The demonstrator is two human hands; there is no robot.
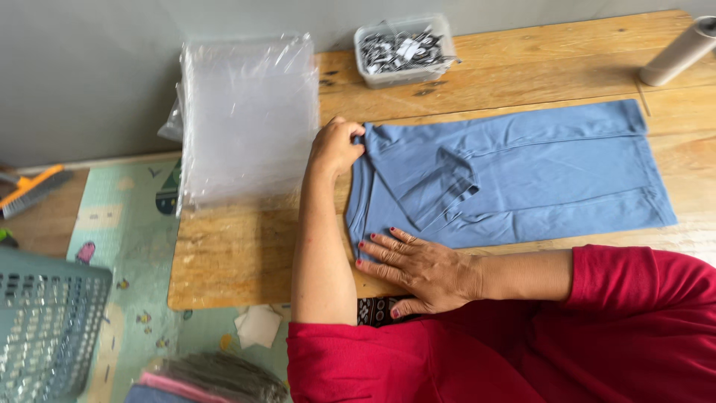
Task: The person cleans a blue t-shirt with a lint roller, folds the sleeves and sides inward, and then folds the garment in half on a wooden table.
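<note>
At the near edge of the bench (224, 261), I see my right hand (418, 265) lying flat, fingers spread, pressing the folded blue knit garment (522, 172) down, probably so it cannot slide. My left hand (335, 145) pinches the cloth's far corner, arm stretched straight out, seemingly to hold the fold. Left of that hand lies a stack of clear plastic bags (250, 112); beyond it sits a clear tub of small metal clips (403, 51), with a cardboard tube (679, 52) far right.
</note>
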